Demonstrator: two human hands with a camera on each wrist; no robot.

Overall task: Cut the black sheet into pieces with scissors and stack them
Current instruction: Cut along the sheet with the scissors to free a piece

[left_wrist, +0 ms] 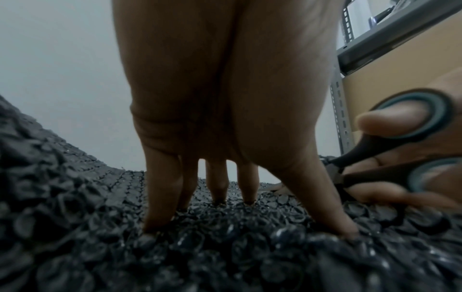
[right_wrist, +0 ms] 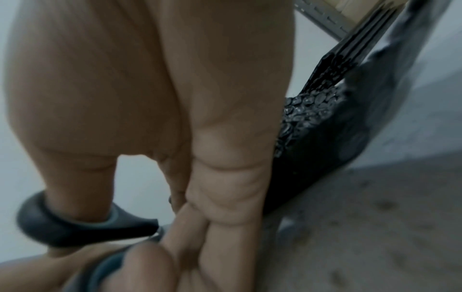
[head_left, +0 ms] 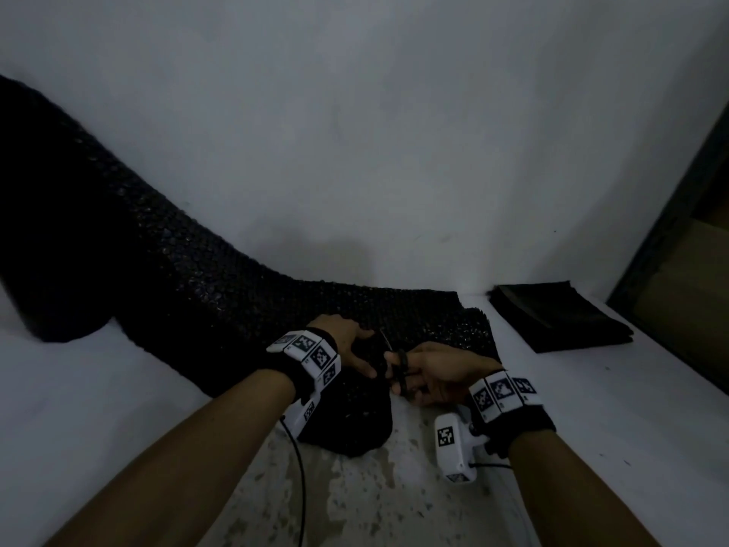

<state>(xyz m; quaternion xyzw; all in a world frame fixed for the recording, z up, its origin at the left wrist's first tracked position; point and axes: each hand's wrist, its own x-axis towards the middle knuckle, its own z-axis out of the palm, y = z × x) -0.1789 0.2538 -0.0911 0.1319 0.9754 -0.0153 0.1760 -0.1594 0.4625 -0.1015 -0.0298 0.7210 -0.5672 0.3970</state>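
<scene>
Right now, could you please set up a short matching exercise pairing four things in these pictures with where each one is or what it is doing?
Things:
1. black bubble-textured sheet
2. black-handled scissors with grey-lined loops
3. stack of cut black pieces
4. left hand

States:
A. lying on the white table, far right, apart from both hands
B. fingers pressing down on the sheet
C. held in the right hand, thumb through one loop
D. running from a roll at far left across the table

Pairs: 1-D, 2-C, 3-A, 4-B
</scene>
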